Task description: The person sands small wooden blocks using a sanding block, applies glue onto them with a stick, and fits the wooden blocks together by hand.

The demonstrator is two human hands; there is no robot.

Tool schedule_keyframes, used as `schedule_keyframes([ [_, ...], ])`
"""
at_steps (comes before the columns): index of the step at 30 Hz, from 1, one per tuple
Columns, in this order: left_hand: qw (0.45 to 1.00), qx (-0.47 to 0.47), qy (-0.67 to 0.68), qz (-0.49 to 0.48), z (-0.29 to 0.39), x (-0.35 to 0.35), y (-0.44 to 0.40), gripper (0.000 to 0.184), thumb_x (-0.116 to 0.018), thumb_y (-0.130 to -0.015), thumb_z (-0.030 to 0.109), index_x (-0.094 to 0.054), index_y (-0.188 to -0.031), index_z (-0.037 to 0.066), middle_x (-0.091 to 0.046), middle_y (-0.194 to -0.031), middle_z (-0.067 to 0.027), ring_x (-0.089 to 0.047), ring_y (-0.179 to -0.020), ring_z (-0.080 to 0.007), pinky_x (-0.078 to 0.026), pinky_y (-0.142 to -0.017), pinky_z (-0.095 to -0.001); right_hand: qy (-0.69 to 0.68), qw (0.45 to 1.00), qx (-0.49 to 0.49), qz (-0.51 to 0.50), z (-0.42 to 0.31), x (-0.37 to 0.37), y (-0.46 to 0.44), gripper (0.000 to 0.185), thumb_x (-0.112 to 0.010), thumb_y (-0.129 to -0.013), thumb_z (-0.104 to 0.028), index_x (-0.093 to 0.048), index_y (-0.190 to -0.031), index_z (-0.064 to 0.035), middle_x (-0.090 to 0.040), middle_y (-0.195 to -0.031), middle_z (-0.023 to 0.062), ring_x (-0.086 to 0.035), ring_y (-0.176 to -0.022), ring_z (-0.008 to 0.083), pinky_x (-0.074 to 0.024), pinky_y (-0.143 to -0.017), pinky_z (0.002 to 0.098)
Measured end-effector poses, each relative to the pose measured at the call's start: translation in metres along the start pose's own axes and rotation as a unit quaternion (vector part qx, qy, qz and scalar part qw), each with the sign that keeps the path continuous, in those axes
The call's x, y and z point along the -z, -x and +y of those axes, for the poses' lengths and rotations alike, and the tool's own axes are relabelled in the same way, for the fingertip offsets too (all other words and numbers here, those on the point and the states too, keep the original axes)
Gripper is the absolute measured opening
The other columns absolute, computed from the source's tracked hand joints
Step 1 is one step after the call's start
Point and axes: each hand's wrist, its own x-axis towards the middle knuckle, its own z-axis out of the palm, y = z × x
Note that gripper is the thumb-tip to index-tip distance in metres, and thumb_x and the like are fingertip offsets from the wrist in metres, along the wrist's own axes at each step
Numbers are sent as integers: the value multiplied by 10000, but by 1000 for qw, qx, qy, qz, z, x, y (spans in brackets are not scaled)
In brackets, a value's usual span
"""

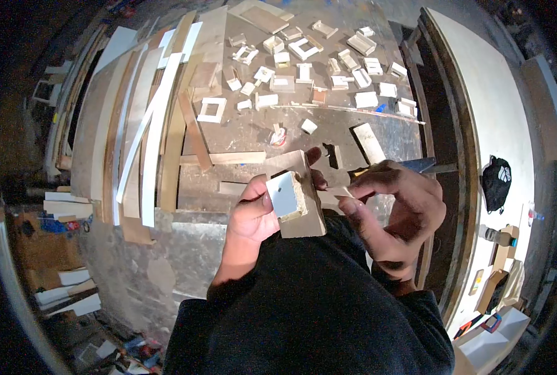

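Observation:
My left hand (250, 212) is closed around a small wooden assembly, a flat piece of board (313, 219) with a white-faced block (283, 195) against it. The block has a dark spot on its face and a rough, pale edge. To the right, my right hand (400, 209) pinches a thin, light wood piece (339, 192) between thumb and forefinger, close beside the board. Whether the two touch is hard to tell. Just beyond my hands, a small white block (309, 126) and a round, red-and-white item (278, 135) lie on the worktable (241, 137).
Several small wooden assemblies (283, 84) spread over the table's far side. Long boards and strips (150, 137) lie at the left. A dark cap-like item with a white logo (496, 184) rests on the pale panel (472, 69) at right. A white slab (368, 144) lies nearer.

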Motion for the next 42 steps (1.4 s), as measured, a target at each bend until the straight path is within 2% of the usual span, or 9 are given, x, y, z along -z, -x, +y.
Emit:
schedule_keyframes([
  [7,1000,-4,3,-5,-1,-4,1,542,-623,-915,164,-450,-1359,-93,-502,-1392,-229,-504,-1289,-338,-410,-1075,-461,26,999,-23,-14,-1,-2,-2,167,-727,-703,-16,-712,-867,13,-644,-692,117,-639,-579,196,-492,-551,270],
  [13,987,-20,-157,-16,-1,-13,-10,588,-637,-903,176,-437,-1373,-115,-275,-1548,-251,-438,-1352,-303,-361,-1099,-414,9,995,-103,-12,-5,-5,4,151,-767,-666,30,-723,-810,21,-683,-795,118,-598,-629,146,-451,-573,243],
  [17,989,4,-148,19,4,-22,-12,601,-642,-891,175,-437,-1377,-112,-243,-1557,-261,-433,-1356,-309,-354,-1103,-415,76,996,-26,-33,1,5,6,168,-757,-697,-20,-708,-854,11,-662,-760,113,-609,-603,172,-465,-556,263],
  [19,984,-6,-172,41,3,-24,-15,615,-673,-800,161,-508,-1347,-68,-336,-1516,-261,-493,-1298,-360,-425,-1053,-469,103,993,-7,-56,1,4,6,168,-730,-725,-53,-701,-881,3,-642,-714,120,-620,-565,200,-470,-532,290],
  [30,964,-19,-262,-23,3,-15,-8,557,-679,-858,105,-482,-1342,-90,-530,-1381,-200,-496,-1300,-267,-366,-1093,-389,65,996,-48,-42,3,5,0,130,-738,-727,-29,-708,-849,6,-639,-677,112,-620,-541,176,-462,-506,270],
  [34,963,11,-263,59,2,-17,-5,676,-791,-756,159,-505,-1314,-93,-540,-1351,-249,-548,-1242,-322,-411,-1064,-430,66,996,-44,-35,2,4,-2,150,-749,-716,-39,-716,-854,11,-641,-670,108,-613,-523,175,-460,-504,272],
  [38,934,43,-349,69,4,-11,5,623,-791,-774,179,-533,-1277,-83,-582,-1293,-225,-575,-1201,-309,-418,-1043,-406,82,992,-99,-3,1,5,-2,185,-758,-660,-108,-721,-768,37,-665,-687,109,-621,-599,175,-464,-566,257],
  [40,879,-40,-473,38,4,-8,6,449,-778,-807,63,-587,-1193,-63,-643,-1124,-127,-592,-1039,-157,-489,-854,-295,98,991,-95,-2,8,11,-2,203,-765,-653,-127,-720,-761,38,-666,-694,112,-624,-613,183,-467,-579,261],
  [42,829,-86,-553,21,6,-14,4,435,-791,-804,84,-587,-1167,-43,-651,-1061,-126,-625,-957,-165,-511,-814,-309,38,999,-19,-9,17,16,-8,160,-725,-681,-50,-728,-828,12,-670,-718,115,-633,-625,186,-459,-580,264],
])
